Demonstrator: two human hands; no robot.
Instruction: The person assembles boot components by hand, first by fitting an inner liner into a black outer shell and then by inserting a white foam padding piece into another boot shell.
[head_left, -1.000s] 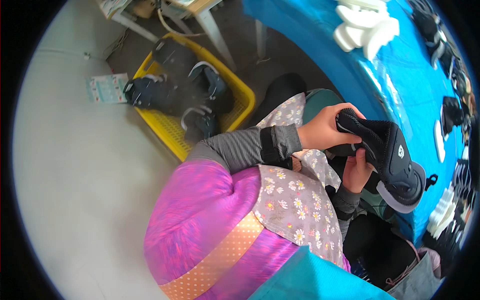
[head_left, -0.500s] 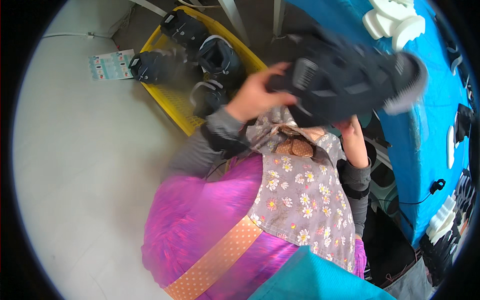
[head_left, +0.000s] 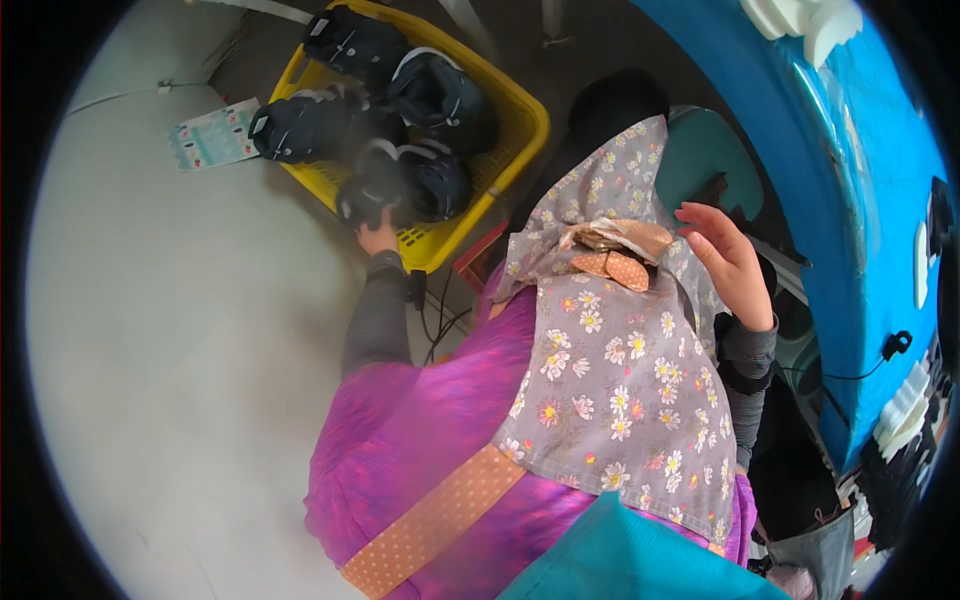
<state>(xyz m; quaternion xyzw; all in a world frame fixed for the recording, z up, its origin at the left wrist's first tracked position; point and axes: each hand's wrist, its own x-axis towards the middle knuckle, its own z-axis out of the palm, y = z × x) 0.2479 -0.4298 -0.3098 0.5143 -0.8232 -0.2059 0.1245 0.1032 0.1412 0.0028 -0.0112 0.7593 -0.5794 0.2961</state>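
Observation:
My left hand (head_left: pixel 378 236) reaches down to the near left edge of a yellow plastic basket (head_left: pixel 425 258). It is closed on a black shoe (head_left: pixel 372 188) that is blurred and held low over that edge; its fingertips are partly hidden. Several more black padded high-top shoes (head_left: pixel 440 92) lie in the basket, one (head_left: pixel 436 180) right beside the held one. Over my lap, next to the flowered apron (head_left: pixel 630 370), my right hand (head_left: pixel 728 262) hangs in the air, open, fingers loosely bent and nothing in them.
To my right runs a blue-covered table (head_left: pixel 850 200) with a curved edge, bearing white foam-like shapes (head_left: pixel 815 25) and a black clip on a cord (head_left: pixel 896 345). A printed sheet (head_left: pixel 215 135) lies on the pale floor left of the basket. Cables (head_left: pixel 440 335) hang near my left arm.
The black shoe, held in both hands over my lap before, has moved left to the basket in my left hand. My right hand has let go of it and stays over the right side.

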